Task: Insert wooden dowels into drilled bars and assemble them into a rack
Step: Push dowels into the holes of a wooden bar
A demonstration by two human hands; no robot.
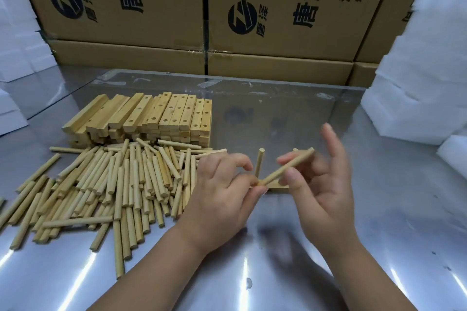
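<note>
The right hand (321, 179) pinches a dowel (286, 166) between thumb and forefinger, its other fingers spread apart. The dowel slants from 2 o'clock down to 8 o'clock, where the left hand (222, 184) closes curled fingertips on its lower end. Just behind, an upright dowel (260, 161) stands in a bar (276, 188) that is mostly hidden by the hands. A loose dowel pile (113, 179) lies at 9 o'clock and stacked drilled bars (156, 116) at 11 o'clock. Cardboard boxes (278, 7) stand at 12 o'clock and white foam blocks (419, 70) at 2 o'clock.
</note>
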